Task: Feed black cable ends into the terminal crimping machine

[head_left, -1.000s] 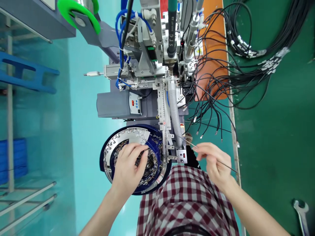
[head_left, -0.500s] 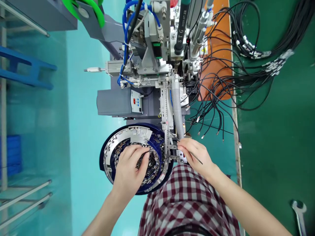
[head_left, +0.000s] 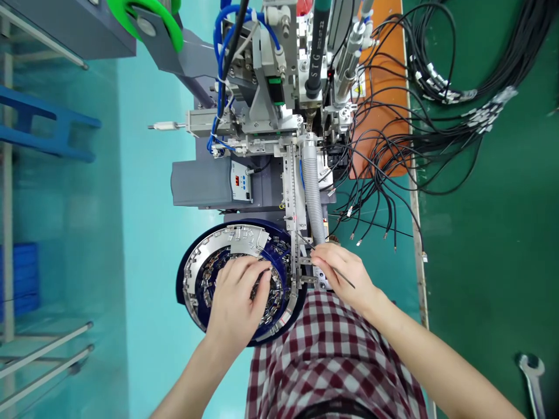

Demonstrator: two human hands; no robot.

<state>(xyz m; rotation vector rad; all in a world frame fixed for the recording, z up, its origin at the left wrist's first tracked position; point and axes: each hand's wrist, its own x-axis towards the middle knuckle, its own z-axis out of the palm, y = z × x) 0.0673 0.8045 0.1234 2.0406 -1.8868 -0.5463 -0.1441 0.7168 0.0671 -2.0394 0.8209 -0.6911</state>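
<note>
My left hand (head_left: 238, 299) lies palm down inside the round blue feeder bowl (head_left: 187, 265), its fingers spread over the small metal clips (head_left: 212, 265) heaped there. My right hand (head_left: 343, 273) is pinched on a thin metal rod (head_left: 325, 265), whose tip points at the slim feed rail (head_left: 292, 203) that runs from the bowl up into the machine. A grey ribbed hose (head_left: 313, 192) runs beside that rail, just above my right hand.
The assembly machine (head_left: 279, 87) with blue tubing and a grey control box (head_left: 209, 183) fills the top centre. Bundles of black cables (head_left: 437, 116) spread over the green bench and an orange mat (head_left: 379, 75). A wrench (head_left: 533, 378) lies at the lower right. Blue racks stand at the left.
My right hand has moved left from open bench space to the feed rail, bringing the rod's tip onto it. My left hand has slid slightly deeper into the bowl.
</note>
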